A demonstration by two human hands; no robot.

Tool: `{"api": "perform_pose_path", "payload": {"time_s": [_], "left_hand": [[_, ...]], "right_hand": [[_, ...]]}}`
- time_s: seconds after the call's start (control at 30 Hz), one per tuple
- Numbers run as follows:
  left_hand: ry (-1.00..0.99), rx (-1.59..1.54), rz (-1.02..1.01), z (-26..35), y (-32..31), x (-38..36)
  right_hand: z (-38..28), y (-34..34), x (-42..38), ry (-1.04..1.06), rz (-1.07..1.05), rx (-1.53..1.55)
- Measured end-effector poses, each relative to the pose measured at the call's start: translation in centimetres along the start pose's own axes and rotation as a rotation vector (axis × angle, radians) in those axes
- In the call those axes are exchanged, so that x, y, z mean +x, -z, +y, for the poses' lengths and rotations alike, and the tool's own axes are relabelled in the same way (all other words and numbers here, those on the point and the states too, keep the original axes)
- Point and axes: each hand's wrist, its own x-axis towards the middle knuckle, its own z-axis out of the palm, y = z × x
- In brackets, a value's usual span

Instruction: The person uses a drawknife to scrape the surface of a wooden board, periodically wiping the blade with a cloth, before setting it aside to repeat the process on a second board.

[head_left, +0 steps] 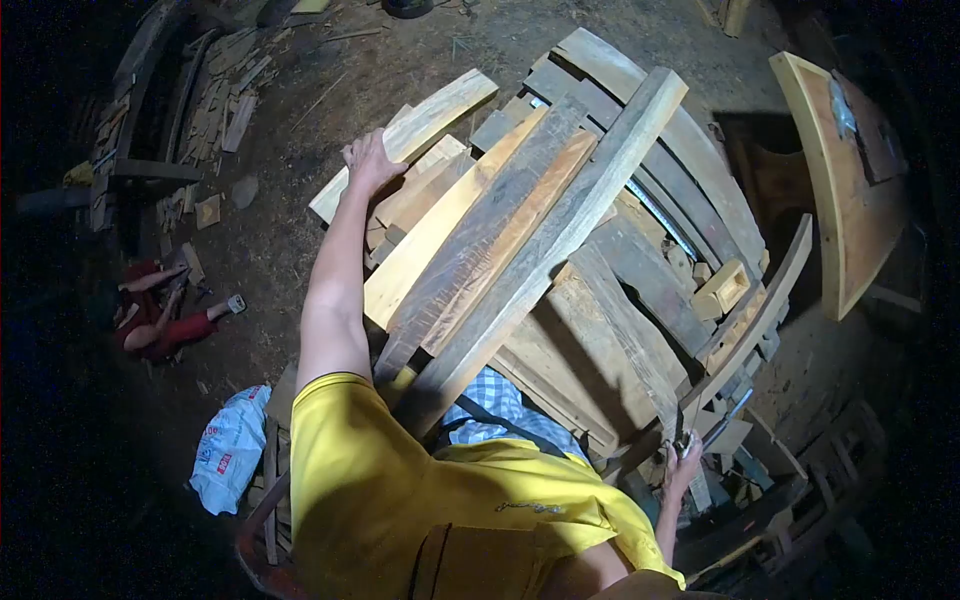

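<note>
The pale board (450,105) lies in the upper left-centre of the frame, slanted across shorter offcuts (420,190). It is gripped from above by the left hand (368,163), with the fingers spread over one side and the thumb toward the other; the underside of the hold is hidden. At the lower right, the right hand (684,465) is curled beside the narrow end of a grey board (635,335); whether anything is clasped in it cannot be told.

For good control, the pale board is probably best held nearer its middle, since the far end reaches well beyond the hand. Firm pressure should be kept square to the face, and the fingers are best kept clear of rough edges, where splinters are likely.

The pale board is straw-coloured, with streaked grain and a blunt end. Across the centre, a thick, square-edged beam (600,190) is laid diagonally beside a reddish-brown strip (510,230) and a dark plank (460,250) whose face is scored with rough marks. A smooth yellowish plank (440,245) lies alongside. At the right, a slender slat (765,305) is bowed, and a small block (721,290) is hollowed into a trough.
</note>
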Motion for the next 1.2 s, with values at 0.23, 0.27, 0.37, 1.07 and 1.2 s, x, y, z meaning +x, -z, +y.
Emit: {"api": "perform_pose_path", "payload": {"time_s": [0.23, 0.27, 0.37, 1.07, 1.2], "left_hand": [[0.065, 0.011, -0.095, -1.0, -1.9, 0.5], [0.033, 0.002, -0.143, -1.6, -2.0, 0.7], [-0.093, -0.002, -0.194, 0.0, 0.1, 0.4], [-0.338, -0.194, -0.103, 20.5, 3.8, -27.7], [-0.241, -0.299, -0.010, 22.3, 2.9, -27.5]], "right_hand": [[2.1, -0.7, -0.3, 0.035, 0.000, -0.070], [1.3, -0.4, 0.1, 0.031, -0.028, -0.067], [0.8, 0.3, 1.8, 0.002, -0.032, -0.113], [5.4, -3.3, 4.0, 0.193, 0.032, 0.135], [3.9, -5.3, 8.1, 0.299, 0.033, 0.037]]}}
